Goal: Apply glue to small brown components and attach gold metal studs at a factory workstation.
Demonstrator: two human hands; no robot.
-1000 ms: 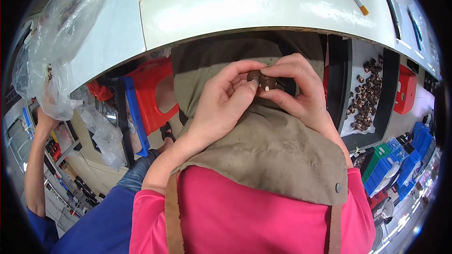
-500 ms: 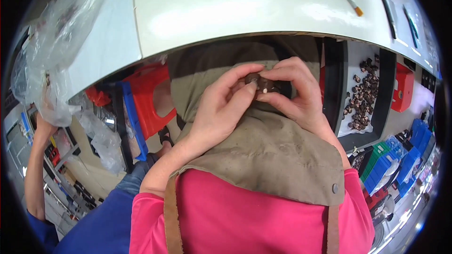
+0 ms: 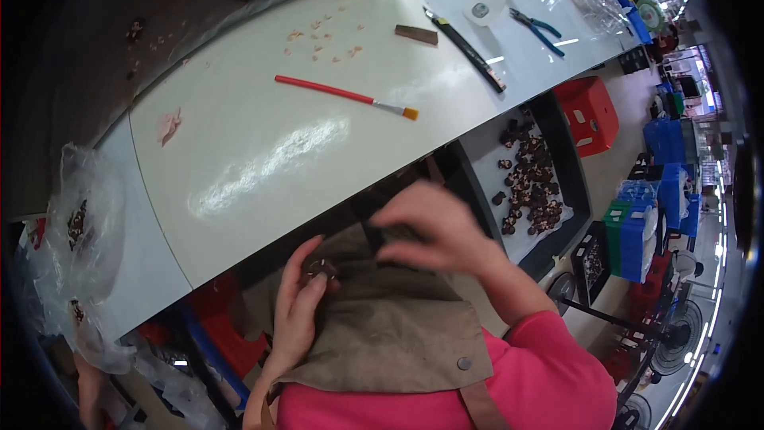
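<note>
My left hand (image 3: pixel 298 310) holds a small dark brown part (image 3: pixel 320 269) between thumb and fingers, low over the khaki apron (image 3: pixel 390 334) on my lap. Off to the right, my right hand (image 3: pixel 438 231) hovers blurred above the apron, fingers curled downward near the table's front edge; I cannot make out anything in it. The two hands are apart. My pink sleeve (image 3: pixel 549 366) runs from the lower right.
A white table (image 3: pixel 263 135) spans the top with a red-handled brush (image 3: pixel 346 97), a black tool (image 3: pixel 465 52), pliers (image 3: pixel 537 25) and pink scraps. A dark tray (image 3: pixel 557 191) of several brown parts sits right. Clear plastic bags (image 3: pixel 79 239) hang left; another person's arm (image 3: pixel 87 390) is lower left.
The view has swung up, showing far more of the table top. My hands, together on the small part before, have separated: the left keeps the part, the right has moved away rightward.
</note>
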